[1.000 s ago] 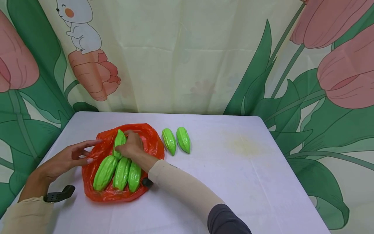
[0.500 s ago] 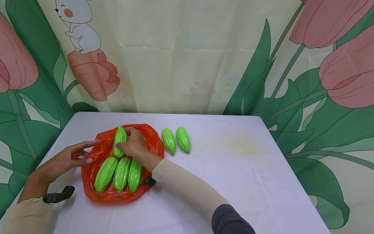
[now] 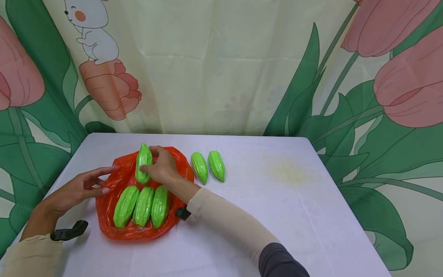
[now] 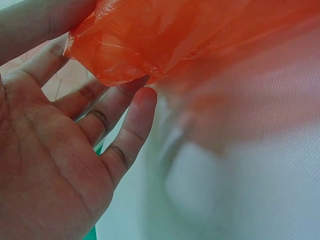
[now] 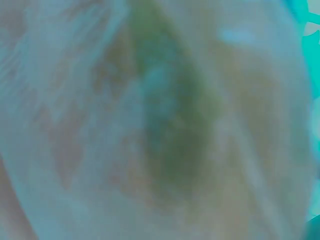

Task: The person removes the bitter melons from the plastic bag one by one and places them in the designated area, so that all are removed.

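Note:
In the head view, a red plastic bag (image 3: 121, 175) lies spread out on the white-covered table. My right hand (image 3: 162, 165) grips a glossy green bitter melon (image 3: 143, 163) between thumb and fingers over the bag's far part, its tip reaching past the bag's far edge. Below it, several more bitter melons (image 3: 142, 206) lie side by side on the bag. My left hand (image 3: 88, 184) touches the bag's left edge with fairly straight, spread fingers. Close up in the left wrist view, those fingers (image 4: 132, 125) meet the bag's thin edge (image 4: 130, 60). The right wrist view is blurred.
Two bitter melons (image 3: 208, 167) lie on the white tablecloth (image 3: 277, 215) just right of the bag. A printed curtain (image 3: 207, 77) with tulips and a rabbit hangs behind the table's far edge.
My right hand has moved the gripped bitter melon away from the others, toward the bag's far edge. The melons in the bag have shifted slightly; my left hand has stayed almost still.

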`<state>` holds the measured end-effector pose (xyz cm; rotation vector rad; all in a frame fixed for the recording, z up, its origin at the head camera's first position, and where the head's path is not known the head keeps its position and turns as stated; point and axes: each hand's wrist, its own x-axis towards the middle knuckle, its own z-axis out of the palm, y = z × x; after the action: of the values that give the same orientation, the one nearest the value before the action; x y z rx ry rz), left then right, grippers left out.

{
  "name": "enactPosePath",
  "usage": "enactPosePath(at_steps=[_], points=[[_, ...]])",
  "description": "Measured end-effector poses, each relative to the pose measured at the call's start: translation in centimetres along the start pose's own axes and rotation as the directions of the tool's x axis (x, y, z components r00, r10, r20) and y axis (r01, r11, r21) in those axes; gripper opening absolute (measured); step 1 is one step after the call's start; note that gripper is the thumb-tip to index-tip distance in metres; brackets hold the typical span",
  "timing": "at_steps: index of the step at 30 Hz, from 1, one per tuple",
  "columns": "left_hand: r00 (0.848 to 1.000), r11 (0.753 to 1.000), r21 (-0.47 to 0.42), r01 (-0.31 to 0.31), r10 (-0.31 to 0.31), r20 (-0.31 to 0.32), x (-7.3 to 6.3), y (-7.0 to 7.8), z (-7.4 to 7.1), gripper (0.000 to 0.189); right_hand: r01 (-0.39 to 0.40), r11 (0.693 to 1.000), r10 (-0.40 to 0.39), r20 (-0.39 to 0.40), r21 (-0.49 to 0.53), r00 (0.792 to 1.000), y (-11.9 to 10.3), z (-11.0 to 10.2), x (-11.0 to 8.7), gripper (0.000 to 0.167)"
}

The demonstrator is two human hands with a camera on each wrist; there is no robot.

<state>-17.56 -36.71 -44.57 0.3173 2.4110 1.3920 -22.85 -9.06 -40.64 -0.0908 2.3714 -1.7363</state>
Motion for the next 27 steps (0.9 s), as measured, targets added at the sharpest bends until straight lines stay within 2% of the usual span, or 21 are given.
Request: enactPosePath(at_steps=[7, 13, 27], points=[[1.0, 1.0, 0.003, 0.006, -0.006, -0.004, 0.0, -0.1, -0.1, 0.075, 0.021, 0.997, -0.022, 0.014, 0.068, 1.0, -0.4, -1.4, -0.4, 0.07], [1.0, 1.0, 0.015, 0.011, -0.011, -0.004, 0.1, 0.1, 0.0, 0.075, 0.069, 0.989, -0.074, 0.029, 0.13, 0.997, -0.3, -3.1, -0.6, 0.07], [1.0, 1.0, 0.012, -0.001, 0.001, -0.009, 0.1, -0.1, -0.1, 0.075, 0.136, 0.985, -0.135, -0.014, 0.102, 0.991, -0.6, -8.0, -1.8, 0.068]])
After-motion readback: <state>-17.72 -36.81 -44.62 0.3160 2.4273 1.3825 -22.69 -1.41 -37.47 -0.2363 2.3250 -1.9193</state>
